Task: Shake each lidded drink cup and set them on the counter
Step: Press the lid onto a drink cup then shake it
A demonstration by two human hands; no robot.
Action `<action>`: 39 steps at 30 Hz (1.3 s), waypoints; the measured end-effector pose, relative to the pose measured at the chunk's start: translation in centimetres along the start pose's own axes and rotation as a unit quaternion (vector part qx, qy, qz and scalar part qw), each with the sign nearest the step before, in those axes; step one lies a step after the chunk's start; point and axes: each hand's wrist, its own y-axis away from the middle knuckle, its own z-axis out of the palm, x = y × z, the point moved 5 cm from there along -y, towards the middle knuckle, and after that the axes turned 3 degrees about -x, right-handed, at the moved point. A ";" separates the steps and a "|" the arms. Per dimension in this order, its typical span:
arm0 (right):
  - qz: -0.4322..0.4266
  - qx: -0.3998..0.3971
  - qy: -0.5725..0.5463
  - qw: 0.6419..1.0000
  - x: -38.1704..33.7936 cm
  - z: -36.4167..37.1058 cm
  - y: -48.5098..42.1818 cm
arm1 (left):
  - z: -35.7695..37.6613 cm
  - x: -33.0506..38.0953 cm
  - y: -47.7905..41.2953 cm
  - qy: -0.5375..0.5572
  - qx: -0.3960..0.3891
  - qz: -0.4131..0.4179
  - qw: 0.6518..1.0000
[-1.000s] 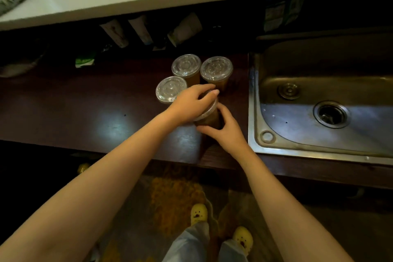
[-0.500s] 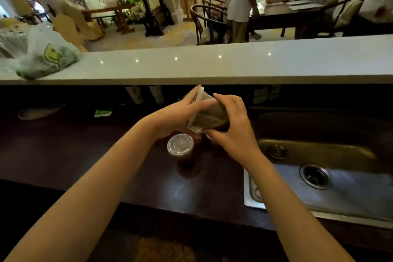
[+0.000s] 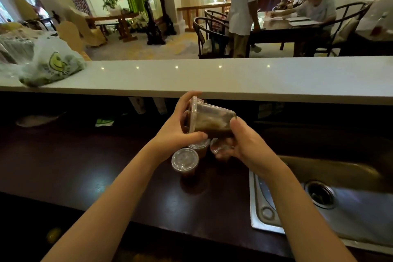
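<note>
Higher now, the cup (image 3: 212,120) lies sideways, lid (image 3: 193,116) toward frame left; left hand (image 3: 178,127) grips the lid end, right hand (image 3: 246,144) the bottom.

My left hand (image 3: 177,128) and right hand (image 3: 247,147) are bare. My left forearm (image 3: 119,193) and right forearm (image 3: 297,204) are uncovered down to the frame edge.

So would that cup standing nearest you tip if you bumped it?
It might: the nearest cup looks wider at its lid than lower down. The brown drink inside probably steadies it. The lid seems on, so little should spill.
</note>
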 end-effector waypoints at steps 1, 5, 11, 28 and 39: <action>0.000 0.026 0.010 1.000 -0.4 0.0 -0.6 | -0.2 -0.1 -0.3 -0.012 -0.012 0.007 1.000; -0.018 0.101 0.068 0.992 -0.4 -0.4 -2.8 | -1.5 -2.4 -2.1 0.009 -0.056 -0.025 0.998; -0.090 0.101 0.210 0.968 0.0 0.0 -4.1 | -2.9 -5.2 -4.1 0.212 -0.092 -0.193 0.954; 0.044 0.179 -0.011 0.983 2.0 0.7 -6.3 | -4.3 -4.6 -5.5 -0.037 -0.122 0.104 0.986; -0.046 0.147 0.149 0.977 0.3 0.9 -6.0 | -4.5 -5.8 -6.0 0.214 -0.153 -0.164 0.951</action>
